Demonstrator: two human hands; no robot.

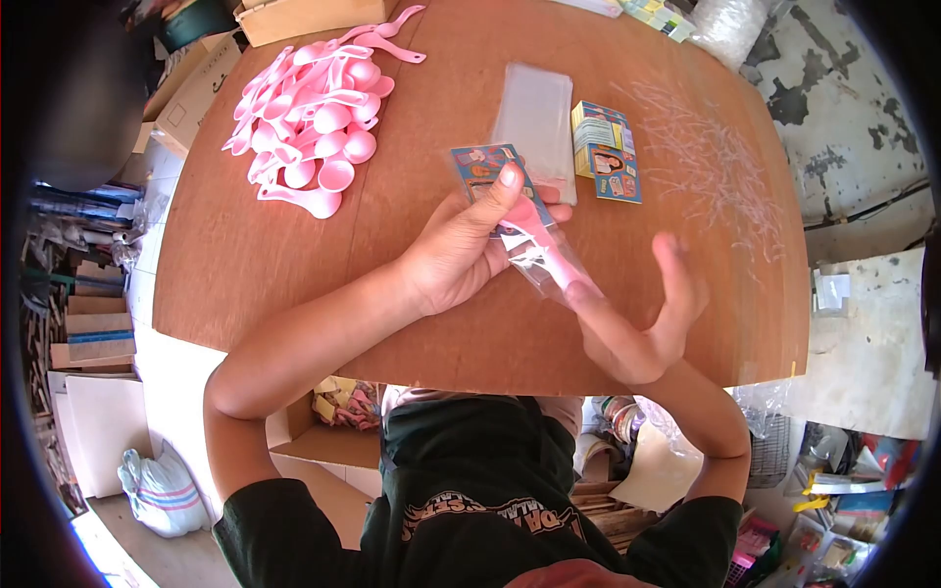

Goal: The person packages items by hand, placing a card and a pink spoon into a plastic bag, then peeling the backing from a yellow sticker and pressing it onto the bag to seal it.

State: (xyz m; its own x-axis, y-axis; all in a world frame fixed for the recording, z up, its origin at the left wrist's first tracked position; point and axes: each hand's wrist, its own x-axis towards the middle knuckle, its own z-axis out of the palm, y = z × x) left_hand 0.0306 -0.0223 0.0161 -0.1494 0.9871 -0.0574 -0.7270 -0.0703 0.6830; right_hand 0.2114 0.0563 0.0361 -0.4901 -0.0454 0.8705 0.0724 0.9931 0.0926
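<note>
Near the middle of the wooden table, my left hand (pixel 470 240) holds a blue printed card (pixel 482 167) and a clear plastic bag (pixel 534 265) with a pink spoon (pixel 537 235) in it. The thumb presses on the card. At the bag's lower end, my right hand (pixel 642 328) touches the spoon's handle with one fingertip, its other fingers raised and apart. Beyond the hands lies a stack of clear bags (pixel 534 118), and right of it a stack of printed cards (pixel 608 152). A heap of pink spoons (pixel 314 127) covers the table's left part.
Thin clear strips (pixel 716 162) are scattered over the right of the wooden table (pixel 421 343). A cardboard box (pixel 314 18) stands at the back left edge. An open carton (pixel 328 446) with small packets is below the front edge.
</note>
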